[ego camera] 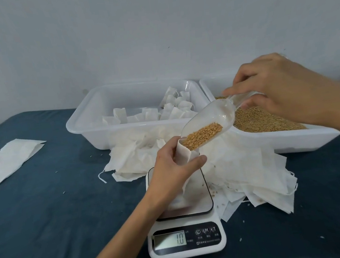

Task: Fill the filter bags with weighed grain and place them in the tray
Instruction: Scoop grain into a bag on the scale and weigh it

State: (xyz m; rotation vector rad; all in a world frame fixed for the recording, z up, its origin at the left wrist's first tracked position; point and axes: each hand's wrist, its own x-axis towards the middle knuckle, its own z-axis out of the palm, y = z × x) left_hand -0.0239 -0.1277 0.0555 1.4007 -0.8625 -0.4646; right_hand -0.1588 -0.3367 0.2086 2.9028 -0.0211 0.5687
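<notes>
The left hand [170, 171] grips an open filter bag [185, 151] upright over the scale [185, 222], fingers [196, 161] curled round its neck. The right hand [276, 87] pinches the handle of a clear scoop [206, 122], tilted so the grain [202, 135] slides toward the bag's mouth. Pouring well probably means keeping the lip inside the mouth, trickling slowly and watching the reading. Filled bags [175, 105] sit in the left tray [92, 125]; loose grain fills the right tray [272, 138]. The display [170, 239] reads 1.0; the button labels are too small to read
</notes>
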